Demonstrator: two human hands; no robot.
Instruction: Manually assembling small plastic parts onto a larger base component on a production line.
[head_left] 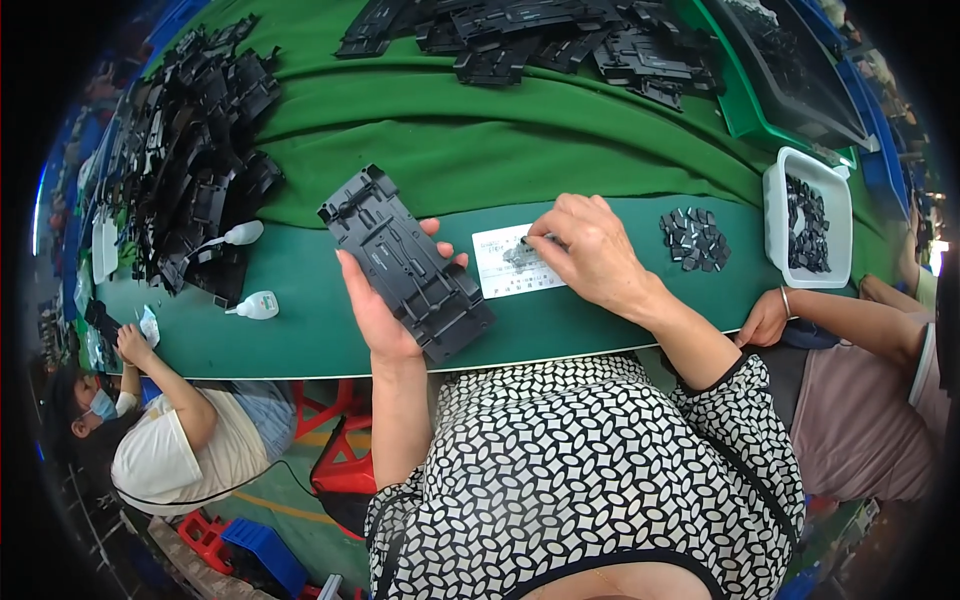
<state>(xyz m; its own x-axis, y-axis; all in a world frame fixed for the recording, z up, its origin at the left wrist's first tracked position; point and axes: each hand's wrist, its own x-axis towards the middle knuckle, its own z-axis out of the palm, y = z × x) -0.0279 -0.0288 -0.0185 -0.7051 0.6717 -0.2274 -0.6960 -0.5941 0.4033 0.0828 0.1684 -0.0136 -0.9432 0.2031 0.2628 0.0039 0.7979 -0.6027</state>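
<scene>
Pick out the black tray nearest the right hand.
The tray in the left hand; those in the left heap and the far heap lie farther from the right hand.

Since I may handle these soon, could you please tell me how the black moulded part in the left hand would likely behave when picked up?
The black moulded part is probably stiff: it shows no visible sag in the left hand. It is likely light for its size, since its walls look thin and one hand supports it.
</scene>
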